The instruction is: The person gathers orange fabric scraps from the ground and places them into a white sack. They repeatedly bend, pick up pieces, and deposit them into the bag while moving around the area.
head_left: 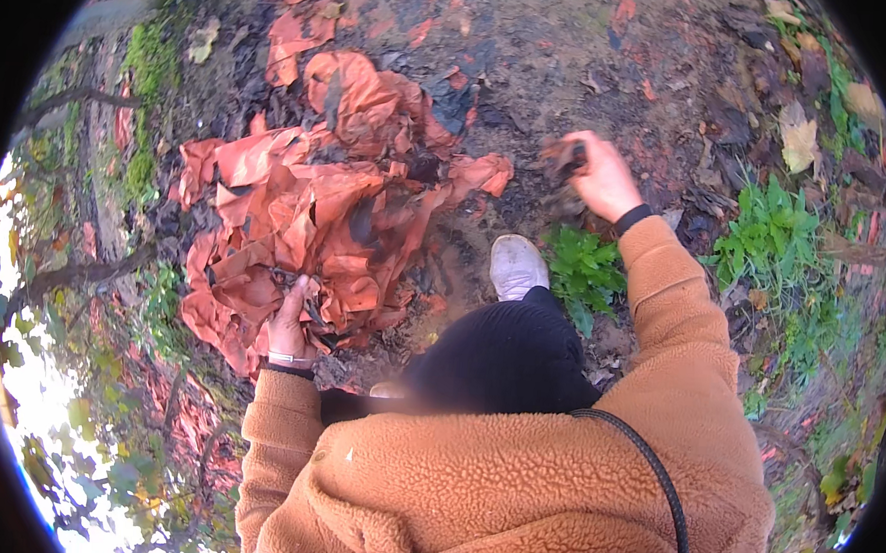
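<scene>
A large crumpled heap of reddish-orange sheet material, thin and torn with dark dirt on it, lies on the ground at the left. My left hand grips the near edge of this heap, its thumb on top beside some dark debris. To the right of the heap, my right hand is above bare soil, its fingers closed around a clump of dark brown debris, perhaps dead leaves or soil. That clump is blurred, so its exact kind cannot be told.
Green leafy plants grow beside my white shoe, with another green clump farther right. Torn reddish pieces lie beyond the heap. Thin dark branches and moss are at the left. A pale dry leaf lies at the upper right.
</scene>
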The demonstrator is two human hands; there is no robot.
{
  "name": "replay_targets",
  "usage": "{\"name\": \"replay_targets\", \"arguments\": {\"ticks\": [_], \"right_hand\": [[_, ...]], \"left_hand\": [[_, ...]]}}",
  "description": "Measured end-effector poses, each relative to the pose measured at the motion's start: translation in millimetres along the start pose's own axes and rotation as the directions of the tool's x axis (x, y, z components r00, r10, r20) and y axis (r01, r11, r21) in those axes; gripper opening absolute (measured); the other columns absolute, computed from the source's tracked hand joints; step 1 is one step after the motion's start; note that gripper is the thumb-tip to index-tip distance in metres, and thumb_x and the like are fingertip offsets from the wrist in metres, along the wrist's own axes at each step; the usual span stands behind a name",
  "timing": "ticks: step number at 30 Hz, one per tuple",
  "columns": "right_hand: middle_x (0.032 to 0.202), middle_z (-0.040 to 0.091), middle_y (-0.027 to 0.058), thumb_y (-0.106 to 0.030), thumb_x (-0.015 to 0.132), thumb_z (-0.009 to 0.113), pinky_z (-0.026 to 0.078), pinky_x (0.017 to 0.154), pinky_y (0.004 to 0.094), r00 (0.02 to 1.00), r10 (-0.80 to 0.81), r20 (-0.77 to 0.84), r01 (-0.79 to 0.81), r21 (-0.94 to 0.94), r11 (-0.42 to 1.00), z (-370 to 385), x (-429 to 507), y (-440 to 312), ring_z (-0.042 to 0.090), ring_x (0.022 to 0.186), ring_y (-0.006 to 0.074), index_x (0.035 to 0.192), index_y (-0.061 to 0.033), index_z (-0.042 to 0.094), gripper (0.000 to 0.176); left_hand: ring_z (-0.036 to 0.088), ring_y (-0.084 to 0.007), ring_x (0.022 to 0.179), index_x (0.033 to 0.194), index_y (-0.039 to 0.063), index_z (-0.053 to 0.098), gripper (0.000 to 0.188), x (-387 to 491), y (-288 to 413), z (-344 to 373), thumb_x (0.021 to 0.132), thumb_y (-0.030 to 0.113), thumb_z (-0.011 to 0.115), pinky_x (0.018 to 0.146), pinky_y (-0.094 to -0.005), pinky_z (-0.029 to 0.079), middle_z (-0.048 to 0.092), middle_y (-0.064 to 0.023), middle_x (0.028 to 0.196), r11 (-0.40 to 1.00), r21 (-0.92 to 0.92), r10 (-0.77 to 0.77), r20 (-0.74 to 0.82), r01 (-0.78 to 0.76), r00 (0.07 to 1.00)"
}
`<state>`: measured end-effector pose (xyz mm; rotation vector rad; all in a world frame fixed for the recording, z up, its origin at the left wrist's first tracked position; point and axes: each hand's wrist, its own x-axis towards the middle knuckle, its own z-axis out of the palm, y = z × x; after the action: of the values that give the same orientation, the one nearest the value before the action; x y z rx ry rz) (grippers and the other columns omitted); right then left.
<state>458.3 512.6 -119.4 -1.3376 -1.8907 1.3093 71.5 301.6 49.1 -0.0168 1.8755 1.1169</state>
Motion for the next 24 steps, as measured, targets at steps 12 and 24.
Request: {"name": "replay_targets", "arguments": {"ticks": [12,24], "right_hand": [[0.108,0.058,0.0141,-0.009,0.068,0.062,0.046,0.087,0.0441,0.956,0.060,0.286,0.162,-0.690,0.705,119,19,-26,0.052,0.104,0.0356,0.105,-0.0060,0.059,0.037],[0.128,0.046,0.0097,-0.001,0.064,0.059,0.043,0.087,0.0431,0.680,-0.392,0.619,0.720,-0.463,0.517,172,31,-77,0.047,0.110,0.0313,0.090,-0.0051,0.062,0.027]], "left_hand": [[0.061,-0.0094,0.066,0.088,0.006,0.062,0.013,-46,-25,-92,0.086,0.019,0.064,0.058,-0.0213,0.052,0.064,-0.0006,0.079,0.944,-0.281,0.147,-0.109,-0.172,0.983],[0.059,-0.0105,0.051,0.092,0.007,0.062,0.019,-83,-73,-151,0.088,0.026,0.061,0.039,-0.0176,0.046,0.065,-0.0034,0.079,0.882,-0.432,0.112,-0.196,-0.188,0.974]]}}
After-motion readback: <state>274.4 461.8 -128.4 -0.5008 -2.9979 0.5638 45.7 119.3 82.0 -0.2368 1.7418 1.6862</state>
